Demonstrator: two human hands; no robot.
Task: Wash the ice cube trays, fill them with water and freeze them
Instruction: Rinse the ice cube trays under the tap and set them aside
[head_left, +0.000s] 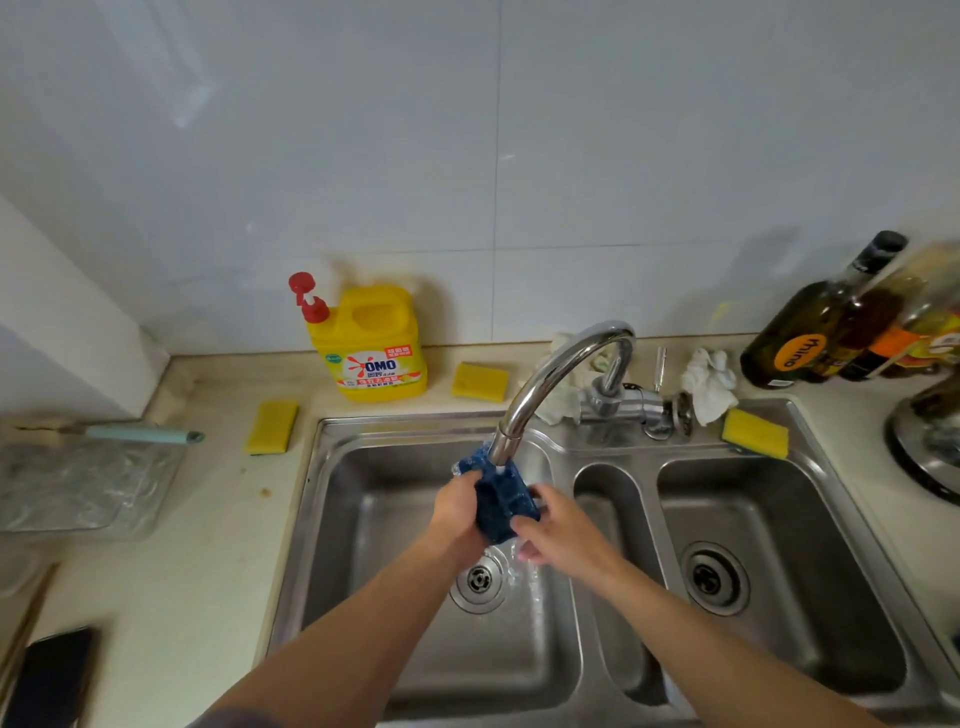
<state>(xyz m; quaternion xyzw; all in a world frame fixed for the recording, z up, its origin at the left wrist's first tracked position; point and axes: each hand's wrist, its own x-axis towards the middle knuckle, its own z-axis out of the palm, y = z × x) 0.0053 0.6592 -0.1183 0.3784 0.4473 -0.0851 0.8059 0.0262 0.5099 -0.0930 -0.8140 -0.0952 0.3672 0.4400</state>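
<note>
Blue ice cube tray (506, 501): held tilted under the faucet (550, 379) over the left sink basin (358, 519) so rinse water drains; left hand (457, 506) grip clamped on it, right hand (558, 535) apparently likewise.

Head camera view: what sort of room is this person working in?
Most likely a home kitchen: a steel double sink with a curved tap, a yellow dish detergent bottle and sponges on the counter, and dark condiment bottles at the right.
</note>
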